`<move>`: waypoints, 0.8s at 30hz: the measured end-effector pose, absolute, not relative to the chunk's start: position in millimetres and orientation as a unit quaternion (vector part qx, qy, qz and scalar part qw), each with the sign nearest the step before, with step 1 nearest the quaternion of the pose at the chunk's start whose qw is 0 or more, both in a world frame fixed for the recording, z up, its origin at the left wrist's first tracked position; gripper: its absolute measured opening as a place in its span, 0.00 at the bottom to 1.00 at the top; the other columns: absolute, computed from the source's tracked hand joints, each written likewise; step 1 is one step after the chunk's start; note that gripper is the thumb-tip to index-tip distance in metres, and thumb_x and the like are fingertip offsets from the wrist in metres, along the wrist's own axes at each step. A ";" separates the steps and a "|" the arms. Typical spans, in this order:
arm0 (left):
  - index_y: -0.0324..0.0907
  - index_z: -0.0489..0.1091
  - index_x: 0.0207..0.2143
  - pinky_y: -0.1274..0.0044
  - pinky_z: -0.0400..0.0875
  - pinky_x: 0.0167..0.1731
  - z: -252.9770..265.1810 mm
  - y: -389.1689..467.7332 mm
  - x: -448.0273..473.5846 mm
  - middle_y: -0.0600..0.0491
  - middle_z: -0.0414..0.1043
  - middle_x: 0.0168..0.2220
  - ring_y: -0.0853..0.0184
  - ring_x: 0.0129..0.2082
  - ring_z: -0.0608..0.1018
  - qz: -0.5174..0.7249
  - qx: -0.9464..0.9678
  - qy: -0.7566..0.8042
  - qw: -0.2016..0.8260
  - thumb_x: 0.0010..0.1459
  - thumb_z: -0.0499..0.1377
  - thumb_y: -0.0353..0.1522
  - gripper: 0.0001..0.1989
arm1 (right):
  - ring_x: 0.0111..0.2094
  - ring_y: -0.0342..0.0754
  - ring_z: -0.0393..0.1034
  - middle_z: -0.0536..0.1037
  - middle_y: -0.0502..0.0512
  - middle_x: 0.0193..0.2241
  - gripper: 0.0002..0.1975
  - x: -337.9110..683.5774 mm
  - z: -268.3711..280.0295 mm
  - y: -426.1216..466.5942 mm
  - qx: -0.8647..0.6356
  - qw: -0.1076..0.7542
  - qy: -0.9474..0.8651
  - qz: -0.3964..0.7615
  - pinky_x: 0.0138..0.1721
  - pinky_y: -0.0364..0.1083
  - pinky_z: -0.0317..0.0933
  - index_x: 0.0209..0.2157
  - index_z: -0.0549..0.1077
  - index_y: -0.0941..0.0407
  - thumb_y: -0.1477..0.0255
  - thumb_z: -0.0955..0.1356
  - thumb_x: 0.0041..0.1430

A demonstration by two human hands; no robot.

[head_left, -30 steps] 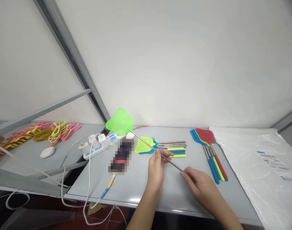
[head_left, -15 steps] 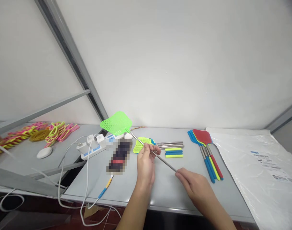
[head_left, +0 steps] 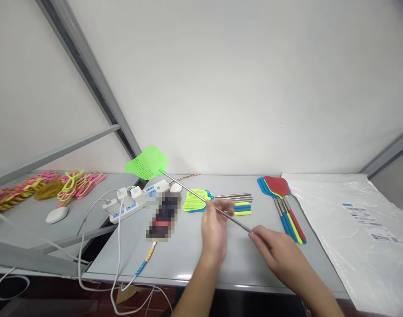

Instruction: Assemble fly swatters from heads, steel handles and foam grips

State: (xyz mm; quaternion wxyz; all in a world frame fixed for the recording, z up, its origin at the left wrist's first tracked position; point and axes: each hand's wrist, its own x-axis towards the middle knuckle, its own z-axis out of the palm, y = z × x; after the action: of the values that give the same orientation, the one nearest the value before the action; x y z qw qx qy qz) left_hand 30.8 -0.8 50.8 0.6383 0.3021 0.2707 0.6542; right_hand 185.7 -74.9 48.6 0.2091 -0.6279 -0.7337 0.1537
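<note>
Because the green swatter (head_left: 150, 163) is long, two-handed support seems to steady it above the worktop (head_left: 175, 264): the left hand (head_left: 215, 231) curls its fingers loosely round the metal rod (head_left: 184, 186), the right hand (head_left: 275, 248) pinches it toward four o'clock. From the left hand, a yellow-topped pile (head_left: 194, 202) lies near twelve o'clock, a red-topped bundle (head_left: 278, 186) at two, apparently kept separate.

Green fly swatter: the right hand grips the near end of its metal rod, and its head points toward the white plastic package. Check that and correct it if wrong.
Wrong about the head. In the head view, the green fly swatter points away from the white plastic package, toward the power strip side. The right hand does grip the near end of its metal rod.
</note>
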 end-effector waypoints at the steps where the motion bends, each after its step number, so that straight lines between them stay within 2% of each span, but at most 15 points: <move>1: 0.40 0.68 0.30 0.73 0.67 0.37 46.9 -7.5 38.0 0.48 0.73 0.33 0.67 0.31 0.74 0.648 0.299 0.270 0.646 0.62 0.50 0.46 0.19 | 0.26 0.48 0.70 0.75 0.50 0.24 0.17 184.4 50.0 -73.8 -0.624 0.210 -0.736 0.161 0.27 0.43 0.55 0.31 0.67 0.51 0.61 0.54 0.67; 4: 0.40 0.64 0.26 0.73 0.66 0.38 44.5 -13.0 41.0 0.50 0.71 0.28 0.67 0.31 0.74 0.651 0.306 0.276 0.637 0.61 0.53 0.45 0.19 | 0.26 0.48 0.70 0.75 0.49 0.24 0.17 183.6 49.5 -72.6 -0.616 0.208 -0.739 0.177 0.27 0.43 0.55 0.33 0.67 0.51 0.61 0.53 0.68; 8: 0.41 0.62 0.24 0.74 0.67 0.34 59.8 11.5 8.7 0.53 0.69 0.25 0.68 0.27 0.73 0.714 0.276 0.269 0.585 0.60 0.56 0.44 0.18 | 0.27 0.48 0.70 0.75 0.48 0.24 0.17 194.6 45.8 -77.0 -0.622 0.184 -0.739 0.179 0.28 0.44 0.55 0.33 0.67 0.50 0.60 0.53 0.68; 14: 0.41 0.64 0.26 0.76 0.67 0.32 64.0 36.0 -19.2 0.56 0.67 0.26 0.70 0.27 0.71 0.749 0.214 0.259 0.570 0.58 0.58 0.42 0.15 | 0.29 0.47 0.70 0.74 0.47 0.26 0.17 223.1 46.3 -84.8 -0.619 0.177 -0.724 0.246 0.30 0.43 0.58 0.29 0.65 0.50 0.60 0.55 0.67; 18: 0.40 0.67 0.29 0.74 0.68 0.34 43.9 16.3 11.5 0.53 0.70 0.29 0.69 0.28 0.73 0.716 0.215 0.281 0.601 0.59 0.56 0.46 0.17 | 0.30 0.48 0.70 0.75 0.49 0.28 0.15 228.5 49.7 -83.4 -0.648 0.181 -0.709 0.210 0.31 0.45 0.60 0.31 0.67 0.50 0.61 0.55 0.67; 24: 0.39 0.70 0.30 0.70 0.67 0.44 29.7 -14.6 46.5 0.49 0.73 0.33 0.64 0.38 0.76 0.633 0.278 0.293 0.661 0.60 0.54 0.45 0.19 | 0.30 0.48 0.71 0.76 0.50 0.27 0.16 220.6 43.0 -82.1 -0.641 0.199 -0.720 0.178 0.31 0.45 0.60 0.32 0.68 0.51 0.60 0.56 0.67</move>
State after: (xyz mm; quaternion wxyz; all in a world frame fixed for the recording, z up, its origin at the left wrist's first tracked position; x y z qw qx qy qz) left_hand 46.5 -14.6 29.7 0.6607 0.2782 0.2928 0.6327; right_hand 220.6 -82.1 43.0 0.1990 -0.6406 -0.7199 0.1782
